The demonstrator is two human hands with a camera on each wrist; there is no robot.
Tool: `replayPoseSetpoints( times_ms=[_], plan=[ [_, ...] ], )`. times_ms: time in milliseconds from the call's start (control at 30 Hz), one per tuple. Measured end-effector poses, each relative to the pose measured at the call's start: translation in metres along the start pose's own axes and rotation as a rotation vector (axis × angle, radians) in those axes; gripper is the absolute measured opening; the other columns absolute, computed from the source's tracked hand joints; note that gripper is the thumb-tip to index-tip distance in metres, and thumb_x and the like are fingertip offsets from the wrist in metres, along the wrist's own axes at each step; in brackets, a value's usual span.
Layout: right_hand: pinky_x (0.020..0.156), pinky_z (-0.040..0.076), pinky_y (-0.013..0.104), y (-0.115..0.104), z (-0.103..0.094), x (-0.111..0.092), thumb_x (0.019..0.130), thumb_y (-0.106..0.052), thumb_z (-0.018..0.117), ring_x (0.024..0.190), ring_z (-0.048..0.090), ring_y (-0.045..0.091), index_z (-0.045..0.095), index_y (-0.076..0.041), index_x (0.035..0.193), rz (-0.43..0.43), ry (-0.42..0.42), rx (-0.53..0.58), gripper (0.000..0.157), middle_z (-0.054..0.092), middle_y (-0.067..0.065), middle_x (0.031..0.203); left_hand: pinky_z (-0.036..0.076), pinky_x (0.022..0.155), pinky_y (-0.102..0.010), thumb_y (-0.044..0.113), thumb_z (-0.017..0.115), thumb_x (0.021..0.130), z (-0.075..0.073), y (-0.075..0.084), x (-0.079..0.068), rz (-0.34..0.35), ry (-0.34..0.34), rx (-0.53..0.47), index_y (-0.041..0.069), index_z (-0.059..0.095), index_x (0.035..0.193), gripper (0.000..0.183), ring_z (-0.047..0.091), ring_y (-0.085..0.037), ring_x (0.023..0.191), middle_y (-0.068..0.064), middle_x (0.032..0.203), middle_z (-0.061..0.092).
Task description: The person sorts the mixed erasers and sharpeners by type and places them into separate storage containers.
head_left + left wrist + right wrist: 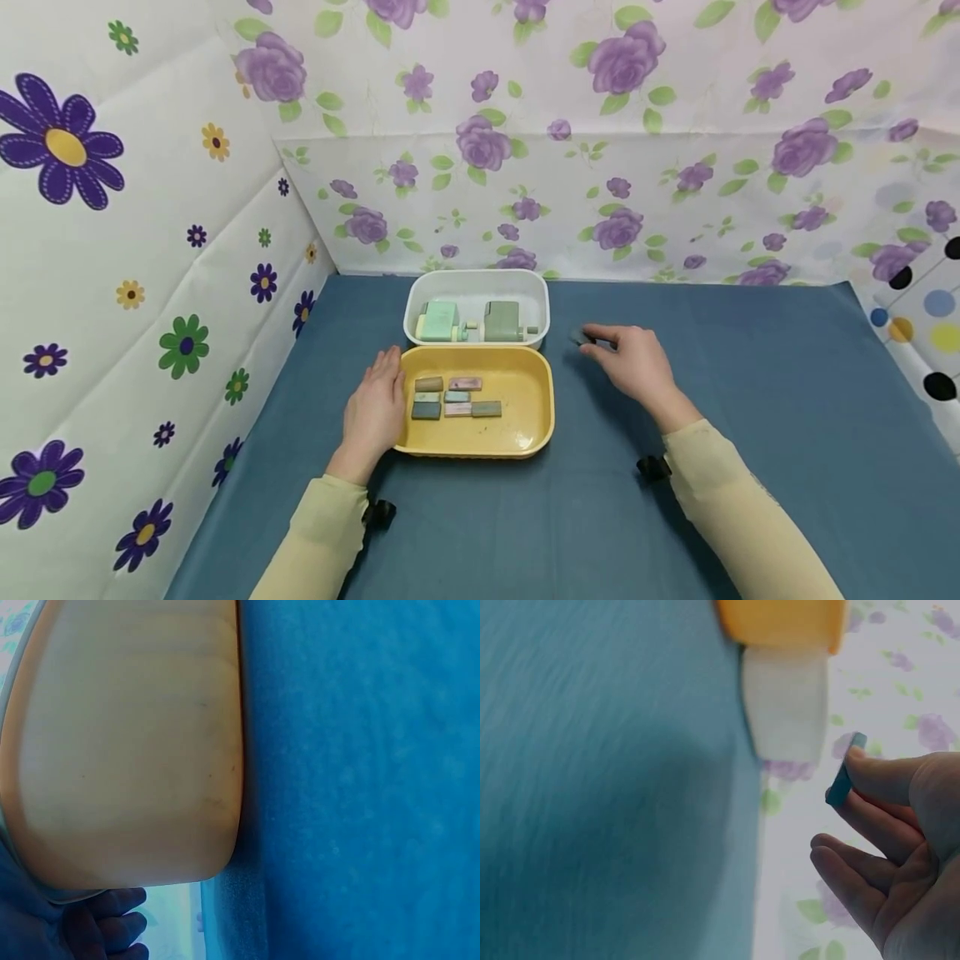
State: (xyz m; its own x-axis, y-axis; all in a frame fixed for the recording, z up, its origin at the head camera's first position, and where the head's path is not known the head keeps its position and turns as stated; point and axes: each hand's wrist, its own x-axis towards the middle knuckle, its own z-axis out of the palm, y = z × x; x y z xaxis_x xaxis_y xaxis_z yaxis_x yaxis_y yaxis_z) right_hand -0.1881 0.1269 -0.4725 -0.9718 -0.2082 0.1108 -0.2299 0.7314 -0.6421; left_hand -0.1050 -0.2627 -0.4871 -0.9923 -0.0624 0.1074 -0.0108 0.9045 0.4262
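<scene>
My left hand (374, 406) rests along the left side of a yellow tray (528, 437), its fingers straight against the rim. Inside that tray lie several small rectangular blocks in muted colours, among them a pink block (465, 384), a dark blue-grey block (426, 411) and an olive block (487, 408). To the right of the trays my right hand (632, 360) is raised over the cloth. Between thumb and fingertips it pinches a small flat teal block (845, 771), with the other fingers spread loosely.
Right behind the yellow tray stands a white tray (480, 283). It holds a mint-green square-bodied item (440, 318) and a grey-green one (502, 320), each with a narrow end pointing right. A blue cloth (750, 400) covers the table, with flowered sheets (555, 200) behind and at the sides.
</scene>
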Motion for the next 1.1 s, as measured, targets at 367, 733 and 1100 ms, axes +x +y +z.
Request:
replayPoseSetpoints(
  times_ms=[367, 733, 1100],
  plan=[
    [0.083, 0.064, 0.051, -0.038, -0.002, -0.021, 0.098, -0.024, 0.082, 0.106, 0.076, 0.031, 0.078, -0.017, 0.134, -0.147, 0.003, 0.065, 0.037, 0.077, 0.008, 0.126, 0.027, 0.129, -0.053, 0.019, 0.043, 0.117, 0.001, 0.001, 0.0, -0.015, -0.012, -0.01, -0.003, 0.037, 0.164, 0.052, 0.034, -0.036, 0.157, -0.021, 0.166, 0.041],
    [0.044, 0.031, 0.028, -0.075, 0.021, -0.025, 0.096, -0.023, 0.084, 0.045, 0.051, 0.008, 0.08, -0.016, 0.131, -0.352, -0.095, -0.101, 0.036, 0.073, 0.019, 0.133, 0.027, 0.129, -0.052, 0.019, 0.043, 0.117, 0.0, 0.002, 0.001, -0.018, -0.024, 0.002, -0.003, 0.036, 0.164, 0.052, 0.033, -0.035, 0.157, -0.02, 0.167, 0.04],
    [0.073, 0.064, 0.041, -0.097, 0.058, -0.011, 0.096, -0.019, 0.084, 0.104, 0.075, 0.024, 0.084, -0.02, 0.118, -0.51, -0.193, -0.317, 0.023, 0.08, 0.002, 0.114, 0.027, 0.129, -0.053, 0.018, 0.043, 0.117, 0.0, -0.001, 0.0, 0.0, -0.014, 0.0, -0.003, 0.037, 0.164, 0.051, 0.034, -0.036, 0.157, -0.02, 0.166, 0.041]
  ],
)
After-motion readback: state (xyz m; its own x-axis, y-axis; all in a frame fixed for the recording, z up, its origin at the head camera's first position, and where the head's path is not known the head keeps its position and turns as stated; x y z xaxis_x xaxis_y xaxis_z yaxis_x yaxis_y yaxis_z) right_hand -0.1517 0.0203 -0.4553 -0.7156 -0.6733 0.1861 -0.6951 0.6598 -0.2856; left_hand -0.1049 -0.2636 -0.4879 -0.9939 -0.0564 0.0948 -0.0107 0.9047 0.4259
